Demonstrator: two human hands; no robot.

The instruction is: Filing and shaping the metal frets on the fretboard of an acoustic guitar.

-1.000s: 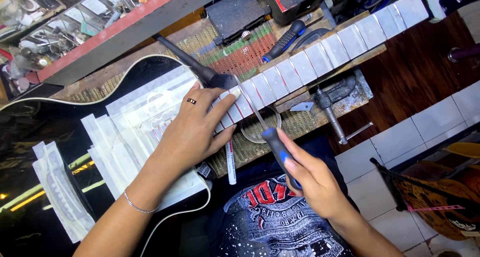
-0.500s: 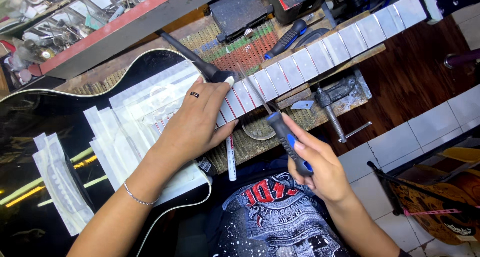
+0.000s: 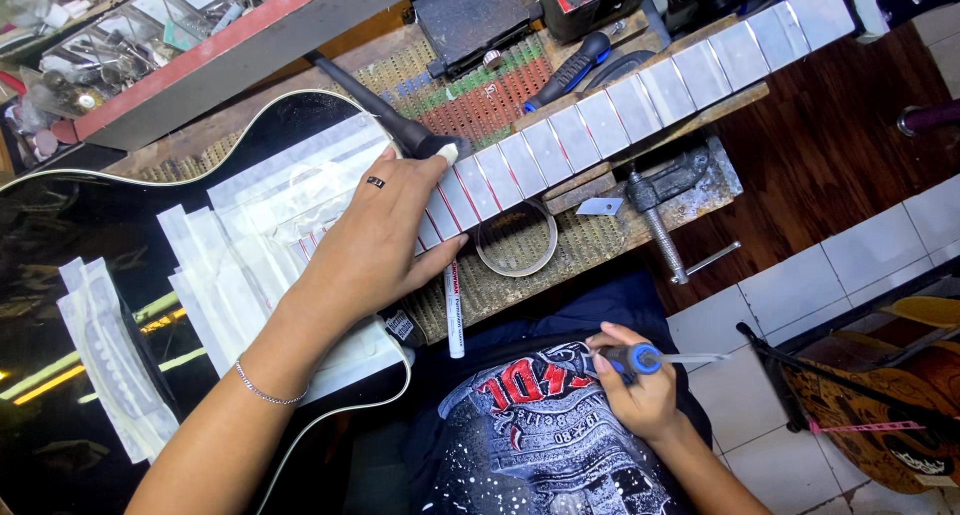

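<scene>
A black guitar body [image 3: 80, 235] lies on the workbench, its neck [image 3: 640, 95] running up to the right, the fretboard covered in strips of white tape. My left hand [image 3: 385, 237] rests flat on the taped fretboard where the neck meets the body, a ring on one finger. My right hand [image 3: 635, 385] is down by my lap over a printed dark shirt, holding a blue-handled tool [image 3: 655, 359] with a thin metal blade pointing right.
A white marker pen [image 3: 455, 310] lies at the bench edge beside a clear tape roll [image 3: 517, 240]. A metal clamp [image 3: 665, 215] grips the bench edge. A blue-and-black screwdriver [image 3: 570, 70] and a black-handled tool [image 3: 375, 105] lie behind the neck. Tiled floor is at right.
My right hand has pulled the blue-handled tool away from the fretboard, down and to the right toward my lap. My left hand has stayed on the neck.
</scene>
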